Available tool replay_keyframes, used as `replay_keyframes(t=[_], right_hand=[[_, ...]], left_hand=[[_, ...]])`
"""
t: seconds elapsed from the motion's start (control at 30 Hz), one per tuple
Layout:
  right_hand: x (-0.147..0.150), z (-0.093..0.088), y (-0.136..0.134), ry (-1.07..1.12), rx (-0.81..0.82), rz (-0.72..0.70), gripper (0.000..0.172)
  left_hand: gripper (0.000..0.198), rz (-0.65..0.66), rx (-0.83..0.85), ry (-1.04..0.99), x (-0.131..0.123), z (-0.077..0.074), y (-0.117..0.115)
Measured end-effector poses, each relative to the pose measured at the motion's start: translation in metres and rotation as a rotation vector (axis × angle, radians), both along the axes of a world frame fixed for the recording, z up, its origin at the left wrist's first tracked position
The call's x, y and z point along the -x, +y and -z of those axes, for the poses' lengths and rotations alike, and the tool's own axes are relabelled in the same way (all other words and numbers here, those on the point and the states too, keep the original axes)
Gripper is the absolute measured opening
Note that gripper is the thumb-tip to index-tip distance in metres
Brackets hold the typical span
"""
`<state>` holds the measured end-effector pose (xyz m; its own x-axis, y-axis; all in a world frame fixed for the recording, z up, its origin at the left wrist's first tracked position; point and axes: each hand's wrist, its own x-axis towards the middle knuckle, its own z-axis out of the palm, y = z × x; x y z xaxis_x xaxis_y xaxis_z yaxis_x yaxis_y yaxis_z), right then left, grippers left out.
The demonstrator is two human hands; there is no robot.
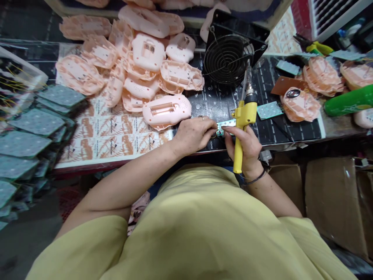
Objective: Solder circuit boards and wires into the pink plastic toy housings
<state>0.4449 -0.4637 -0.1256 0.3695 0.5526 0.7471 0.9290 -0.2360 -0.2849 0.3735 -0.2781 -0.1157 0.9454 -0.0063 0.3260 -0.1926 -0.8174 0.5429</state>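
Observation:
My right hand (244, 147) is closed around a yellow soldering iron (243, 116) whose metal tip points up and away toward the fan. My left hand (192, 134), a ring on one finger, pinches a small green circuit board (225, 127) with thin wires at the near edge of the black mat. Both hands meet over that board. A pink plastic shell (166, 111) lies face down just left of my left hand.
A heap of pink plastic shells (136, 58) fills the back left. Stacks of green circuit boards (35, 132) sit at far left. A black fan (230, 54) stands behind the hands. More shells (300, 103), a green bottle (349, 101) and cardboard boxes (332, 194) are at right.

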Motion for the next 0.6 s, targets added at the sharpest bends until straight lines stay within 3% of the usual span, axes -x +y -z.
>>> replay_keyframes(t=[0.33, 0.6], right_hand=[[-0.006, 0.001, -0.007, -0.074, -0.089, 0.113, 0.033], [-0.005, 0.002, -0.016, 0.029, -0.108, 0.060, 0.045]], left_hand=[[0.024, -0.040, 0.311, 0.090, -0.002, -0.009, 0.005], [0.024, -0.060, 0.452, 0.150, -0.005, -0.010, 0.007]])
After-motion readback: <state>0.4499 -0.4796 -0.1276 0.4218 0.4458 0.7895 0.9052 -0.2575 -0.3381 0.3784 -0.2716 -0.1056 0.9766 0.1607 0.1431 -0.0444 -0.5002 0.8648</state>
